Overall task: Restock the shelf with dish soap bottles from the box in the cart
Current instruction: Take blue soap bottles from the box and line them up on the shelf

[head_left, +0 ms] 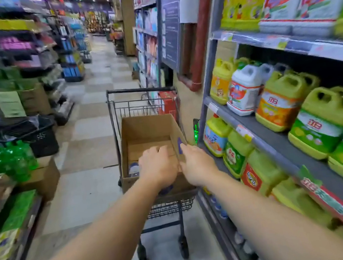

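1. Since the camera sits up on the head, the view runs down both bare forearms into a supermarket aisle with a checkered tile floor (90,128), pale and slightly glossy, shelving on either side.
2. Right under the fingers is a dark wire cart (158,207) on black wheels, and sitting in it is an open brown cardboard box (144,131) with plain, matte walls.
3. The left hand (159,165) reaches over the box's near edge, fingers spread loosely apart and pointing down inside, not gripping anything I can make out.
4. The right hand (196,166) is at the box's right wall. Its fingers look curled over the top edge next to a purple mark, but the fingertips are hidden, so honestly can't tell if it's gripping.
5. Just left of the left fingers, low in the box's near corner, there's one round bluish-white bottle top (133,169), probably a dish soap bottle. It's too blurry to be sure.
6. To the right of the fingers stands a grey metal shelf (280,147) stacked with chunky lime-green plastic jugs (322,120) with moulded handles and shiny labels, plus a white jug (244,90) further up.
7. Left of the fingers: green plastic bottles (12,160), a black basket (38,136), more cartons, all smeared by motion blur.
8. The far aisle is too blurry to read.
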The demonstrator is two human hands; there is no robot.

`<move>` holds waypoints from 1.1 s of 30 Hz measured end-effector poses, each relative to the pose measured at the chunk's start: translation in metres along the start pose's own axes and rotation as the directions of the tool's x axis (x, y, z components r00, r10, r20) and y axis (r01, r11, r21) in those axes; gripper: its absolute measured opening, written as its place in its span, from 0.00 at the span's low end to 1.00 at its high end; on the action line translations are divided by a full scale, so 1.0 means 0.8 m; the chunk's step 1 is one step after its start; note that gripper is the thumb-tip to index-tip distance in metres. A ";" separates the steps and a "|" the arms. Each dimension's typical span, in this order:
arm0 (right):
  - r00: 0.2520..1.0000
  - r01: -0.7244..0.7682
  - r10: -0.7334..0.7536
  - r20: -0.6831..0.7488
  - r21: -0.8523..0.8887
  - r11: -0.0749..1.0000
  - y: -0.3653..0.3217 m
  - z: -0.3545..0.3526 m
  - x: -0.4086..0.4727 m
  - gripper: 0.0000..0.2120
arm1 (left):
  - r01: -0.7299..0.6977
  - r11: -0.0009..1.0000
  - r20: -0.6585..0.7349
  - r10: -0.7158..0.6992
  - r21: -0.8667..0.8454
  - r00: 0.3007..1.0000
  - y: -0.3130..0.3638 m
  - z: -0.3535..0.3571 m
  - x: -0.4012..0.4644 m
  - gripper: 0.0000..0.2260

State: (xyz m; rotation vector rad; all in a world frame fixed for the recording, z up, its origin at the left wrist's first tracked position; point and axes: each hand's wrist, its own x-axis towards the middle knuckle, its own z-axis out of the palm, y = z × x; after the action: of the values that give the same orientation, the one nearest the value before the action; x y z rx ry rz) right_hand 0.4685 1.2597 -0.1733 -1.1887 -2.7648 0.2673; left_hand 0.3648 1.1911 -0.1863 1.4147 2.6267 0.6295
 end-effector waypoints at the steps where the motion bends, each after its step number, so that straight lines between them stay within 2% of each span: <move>1: 1.000 0.002 -0.002 0.027 0.012 1.000 -0.010 0.008 0.018 0.26 | 0.033 0.999 0.010 -0.033 -0.002 0.999 -0.019 0.002 0.013 0.29; 6: 0.994 -0.014 0.005 0.108 0.082 0.997 -0.028 0.053 0.099 0.31 | 0.140 0.990 0.054 -0.139 -0.014 0.989 -0.081 0.028 0.075 0.32; 14: 0.968 -0.007 -0.031 0.248 0.154 0.988 0.011 0.129 0.241 0.30 | 0.320 0.947 0.117 -0.313 -0.042 0.942 -0.129 0.098 0.191 0.28; 19: 0.919 -0.040 -0.035 0.393 0.181 0.983 0.059 0.175 0.331 0.30 | 0.542 0.838 0.281 -0.508 -0.058 0.815 -0.159 0.147 0.259 0.31; 25: 0.840 -0.113 -0.017 0.542 0.206 0.972 0.087 0.254 0.400 0.30 | 0.706 0.706 0.407 -0.630 -0.055 0.662 -0.192 0.212 0.308 0.32; 29: 0.795 -0.203 0.015 0.607 0.242 0.949 0.091 0.316 0.424 0.29 | 0.737 0.672 0.404 -0.655 -0.075 0.638 -0.219 0.259 0.346 0.32; 33: 0.738 -0.329 0.087 0.669 0.245 0.912 0.092 0.375 0.441 0.29 | 0.723 0.690 0.397 -0.673 0.033 0.624 -0.244 0.311 0.386 0.30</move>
State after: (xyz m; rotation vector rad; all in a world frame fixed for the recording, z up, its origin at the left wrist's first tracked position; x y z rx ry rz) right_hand 0.2249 1.5320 -0.4676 -1.5275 -2.8806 1.3868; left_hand 0.1058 1.4264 -0.4562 0.3129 2.4501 0.3526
